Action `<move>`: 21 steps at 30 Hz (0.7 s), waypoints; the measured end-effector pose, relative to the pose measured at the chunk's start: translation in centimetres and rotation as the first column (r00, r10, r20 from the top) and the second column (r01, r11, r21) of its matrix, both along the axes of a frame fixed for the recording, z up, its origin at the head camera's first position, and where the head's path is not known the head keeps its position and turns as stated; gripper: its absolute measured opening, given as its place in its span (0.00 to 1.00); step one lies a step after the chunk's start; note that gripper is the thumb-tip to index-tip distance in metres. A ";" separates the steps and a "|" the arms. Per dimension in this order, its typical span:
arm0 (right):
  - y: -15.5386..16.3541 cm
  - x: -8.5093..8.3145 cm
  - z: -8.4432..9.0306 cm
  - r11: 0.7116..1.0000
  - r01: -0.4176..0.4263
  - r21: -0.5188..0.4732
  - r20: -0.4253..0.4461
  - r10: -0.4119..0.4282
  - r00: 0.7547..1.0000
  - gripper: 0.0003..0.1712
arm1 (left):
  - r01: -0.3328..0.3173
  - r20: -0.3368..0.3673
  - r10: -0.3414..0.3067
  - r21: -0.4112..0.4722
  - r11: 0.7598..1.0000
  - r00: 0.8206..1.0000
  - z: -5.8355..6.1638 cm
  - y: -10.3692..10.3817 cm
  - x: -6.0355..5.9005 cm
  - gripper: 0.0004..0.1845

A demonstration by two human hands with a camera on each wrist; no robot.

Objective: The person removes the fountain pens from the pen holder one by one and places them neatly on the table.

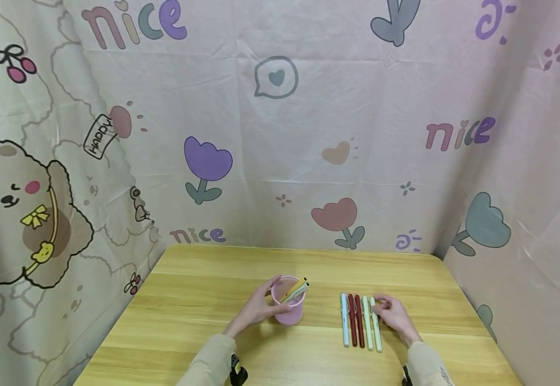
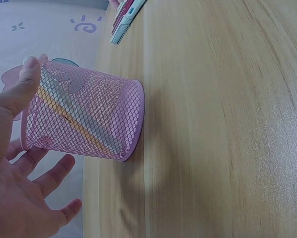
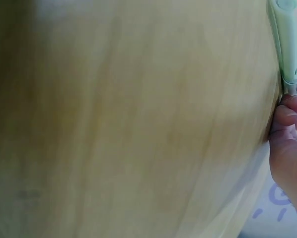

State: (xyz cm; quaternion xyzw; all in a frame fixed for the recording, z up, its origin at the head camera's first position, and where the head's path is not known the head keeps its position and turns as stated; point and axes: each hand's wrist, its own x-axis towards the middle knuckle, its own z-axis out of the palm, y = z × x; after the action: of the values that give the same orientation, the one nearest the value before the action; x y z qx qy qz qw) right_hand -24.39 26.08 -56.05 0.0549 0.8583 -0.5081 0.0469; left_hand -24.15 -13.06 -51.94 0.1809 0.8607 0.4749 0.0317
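Observation:
A pink mesh pen holder (image 1: pixel 288 316) stands on the table, tilted sideways in the left wrist view. My left hand (image 1: pixel 259 306) grips it near the rim, thumb on one side and fingers on the other. Inside lean a yellow pen (image 1: pixel 292 291) and a pale pen (image 1: pixel 299 292). To the right, a row of pens lies side by side: a light blue pen (image 1: pixel 345 321), two dark red pens (image 1: pixel 355 321) and two light green pens (image 1: pixel 372 324). My right hand (image 1: pixel 392 312) pinches the rightmost light green pen (image 3: pixel 289 44) with its fingertips.
The wooden table (image 1: pixel 203 279) has its back edge against a printed curtain (image 1: pixel 280 134). More curtain hangs along the left and right sides. A gap of bare wood lies between the pen holder and the row of pens.

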 end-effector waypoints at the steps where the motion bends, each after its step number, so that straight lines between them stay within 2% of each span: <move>1: 0.0 0.0 0.0 1.000 -0.005 -0.002 -0.001 0.005 1.000 0.29 | 0.000 0.000 0.000 0.000 1.000 1.000 0.0 0.0 0.0 0.51; 6: 0.0 0.1 -0.1 1.000 -0.007 -0.020 0.006 0.007 1.000 0.29 | -0.002 0.000 0.001 -0.007 1.000 1.000 0.0 -0.1 0.1 0.51; 15: -0.1 -0.1 -0.1 1.000 -0.003 0.025 -0.012 0.004 1.000 0.29 | -0.003 -0.004 0.003 -0.006 1.000 1.000 0.0 0.0 0.1 0.51; 21: -0.2 0.1 0.1 1.000 -0.001 0.018 -0.018 0.002 1.000 0.28 | 0.000 -0.006 0.000 -0.011 1.000 1.000 0.1 0.0 0.2 0.51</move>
State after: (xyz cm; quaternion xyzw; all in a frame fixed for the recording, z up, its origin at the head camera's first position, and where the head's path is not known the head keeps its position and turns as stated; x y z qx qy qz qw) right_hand -24.32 25.88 -55.96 0.0500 0.8633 -0.5007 0.0389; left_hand -23.98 -13.03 -51.82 0.1822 0.8634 0.4695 0.0303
